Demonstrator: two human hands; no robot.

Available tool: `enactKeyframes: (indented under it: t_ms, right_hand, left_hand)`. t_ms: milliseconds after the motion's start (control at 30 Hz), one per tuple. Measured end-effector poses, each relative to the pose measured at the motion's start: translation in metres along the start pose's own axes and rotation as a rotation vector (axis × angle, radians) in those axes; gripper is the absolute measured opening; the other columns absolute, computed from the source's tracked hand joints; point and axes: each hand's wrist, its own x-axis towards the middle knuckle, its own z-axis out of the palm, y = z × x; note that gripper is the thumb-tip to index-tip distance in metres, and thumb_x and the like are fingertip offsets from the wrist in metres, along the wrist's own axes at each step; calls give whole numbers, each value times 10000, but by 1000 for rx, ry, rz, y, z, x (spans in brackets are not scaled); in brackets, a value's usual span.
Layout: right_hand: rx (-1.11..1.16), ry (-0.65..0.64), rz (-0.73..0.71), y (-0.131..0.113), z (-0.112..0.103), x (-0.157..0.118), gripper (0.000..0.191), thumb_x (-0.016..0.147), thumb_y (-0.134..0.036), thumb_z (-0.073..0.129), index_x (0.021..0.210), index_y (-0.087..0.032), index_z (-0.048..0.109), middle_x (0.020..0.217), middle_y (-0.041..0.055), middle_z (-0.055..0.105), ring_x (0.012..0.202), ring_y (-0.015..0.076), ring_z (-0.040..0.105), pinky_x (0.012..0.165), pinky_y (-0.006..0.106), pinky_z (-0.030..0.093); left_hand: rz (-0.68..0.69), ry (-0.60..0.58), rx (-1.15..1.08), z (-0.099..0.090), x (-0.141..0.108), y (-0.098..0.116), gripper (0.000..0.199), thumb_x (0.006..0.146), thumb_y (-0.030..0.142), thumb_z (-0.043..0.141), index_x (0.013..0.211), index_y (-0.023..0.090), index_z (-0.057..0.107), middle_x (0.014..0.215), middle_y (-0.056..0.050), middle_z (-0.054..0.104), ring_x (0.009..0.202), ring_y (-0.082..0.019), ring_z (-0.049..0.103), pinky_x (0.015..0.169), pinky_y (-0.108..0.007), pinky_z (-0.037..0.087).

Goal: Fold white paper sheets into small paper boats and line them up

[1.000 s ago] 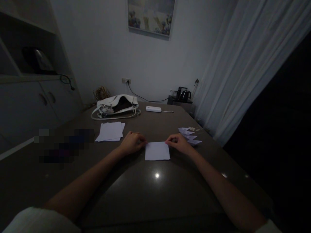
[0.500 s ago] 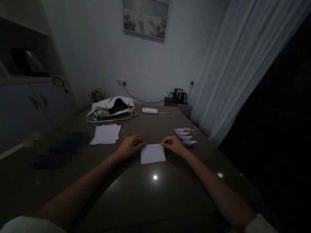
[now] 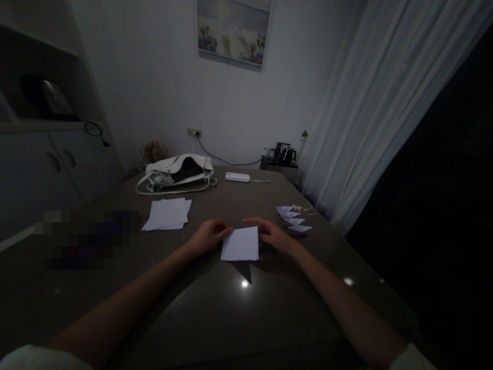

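A folded white paper [image 3: 240, 244] is in front of me, its right edge slightly raised over a shadow on the dark table [image 3: 215, 313]. My left hand [image 3: 210, 235] pinches its upper left corner between thumb and fingers. At the right edge is my right hand [image 3: 271, 236], thumb and fingers apart, the index finger stretched behind the top edge; part of its thumb is hidden by the paper. Several folded paper shapes [image 3: 295, 221] lie in a row just right of that hand. Left of my left hand rests a stack of white sheets [image 3: 167, 213].
Toward the back left of the table is a white bag [image 3: 179, 172]. A white power bank [image 3: 238, 177] with a short cable lies at the back middle. Small bits [image 3: 301, 208] are scattered near the right edge. Beyond stands a black kettle [image 3: 287, 154] by the curtain.
The paper's right side has lifted and its visible face has narrowed. My right hand has opened from its pinch at the upper right corner. My left hand keeps its pinch.
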Motion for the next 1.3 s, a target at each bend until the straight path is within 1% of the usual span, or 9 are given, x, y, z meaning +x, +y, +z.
enactKeyframes:
  t_ms: [100,200,367,567,700,833,1000,1133,1300]
  right_hand:
    - [-41,-72,-4,0,3,0,333,751,-308,634,1053,-169,602,932,53,638,754,124,579,647,227,439]
    - [-82,-106,10,3,5,2,268,737,-362,645,882,-136,649,796,36,644,680,115,572,629,224,435]
    - [-147,-18,11,8,5,5,274,707,-401,663,749,-131,632,654,-4,593,555,86,514,523,192,396]
    - [-188,177,-50,7,3,8,281,699,-412,660,708,-133,627,631,-1,580,540,87,502,501,195,396]
    - [-210,187,-76,4,8,8,267,680,-395,675,706,-130,645,709,30,617,596,104,532,501,197,415]
    - [-191,219,-40,4,14,8,264,656,-388,691,675,-131,636,637,17,594,529,92,504,426,180,391]
    - [-163,306,-73,6,14,9,238,638,-347,709,647,-131,610,593,-2,582,501,82,503,474,200,413]
    - [-187,329,-98,5,12,9,217,642,-322,701,634,-131,600,621,3,598,546,95,536,564,232,437]
    - [-206,328,-99,5,13,9,212,633,-314,703,624,-133,593,638,8,601,568,104,545,596,247,444]
  left_hand:
    - [5,-12,-32,3,-1,2,340,796,435,486,784,129,631,678,-27,622,610,-143,528,541,-225,366]
    - [-9,-7,-71,7,-1,4,339,784,433,506,786,120,633,644,-20,600,586,-135,509,516,-218,354]
    - [-49,-36,-305,12,-2,10,374,761,454,536,824,98,633,681,-33,617,595,-136,521,519,-216,369]
    - [-77,-90,-481,15,-4,12,452,770,437,539,1041,89,635,861,-83,678,728,-185,574,633,-259,414]
    - [-133,-92,-582,20,-6,17,448,720,417,594,1000,71,644,864,-103,678,735,-197,586,638,-267,426]
    - [-152,-121,-655,24,-10,30,400,719,399,601,956,82,659,816,-96,675,681,-181,586,594,-251,424]
    - [-264,-2,-732,23,-13,38,354,736,391,589,924,103,672,834,-90,673,738,-192,598,641,-261,444]
    - [-201,-68,-697,21,-12,35,374,717,383,624,958,99,660,857,-89,677,754,-192,598,661,-264,439]
    - [-150,-97,-676,23,-9,26,405,724,378,625,1009,91,639,861,-92,679,737,-185,600,644,-259,430]
